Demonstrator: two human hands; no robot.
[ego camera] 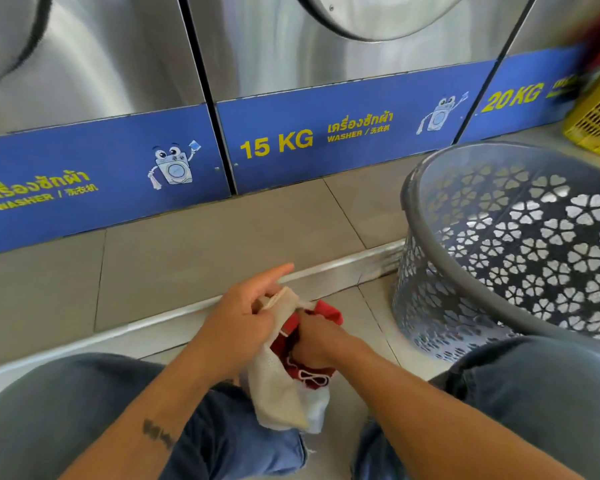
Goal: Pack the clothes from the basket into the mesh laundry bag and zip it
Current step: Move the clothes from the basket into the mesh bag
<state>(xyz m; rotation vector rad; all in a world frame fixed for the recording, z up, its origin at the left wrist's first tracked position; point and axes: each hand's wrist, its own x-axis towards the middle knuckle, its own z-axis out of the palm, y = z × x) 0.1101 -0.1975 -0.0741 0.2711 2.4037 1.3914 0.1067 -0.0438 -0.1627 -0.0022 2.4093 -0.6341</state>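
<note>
- Person crouched on the grey tiled floor (201, 237) facing a row of steel washers with blue base panels (343, 133); knees in blue jeans frame the work.
- White mesh laundry bag (281, 396) hangs between the knees, just above the floor, mouth facing up and away from the person.
- Left hand (243, 310) grips the upper edge of the bag's mouth, pinched between thumb and curled fingers; index finger sticks out straight, touching nothing.
- Right hand (317, 337) is closed around red cloth with a white drawstring (309, 374), knuckles sunk into the bag's opening. Part of the red cloth shows above the rim, part through the mesh.
- Grey round plastic basket with flower-shaped cut-outs (520, 258) stands on the floor to the person's right, near the metal floor strip (326, 268). Visible inside shows no clothing; the near bottom is hidden by its rim.
- A yellow lattice basket (596, 116) sits at the far right by the washers, well apart.
- Judgement: the stuffing step is in hand, probably on the last garment.
- Next move, as I read it: push the remaining red cloth below the mouth, withdraw the right hand, find the zip pull. The zipper is not visible here, so its position cannot be told.
- Risk: cloth or the drawstring catching in the zip teeth.
</note>
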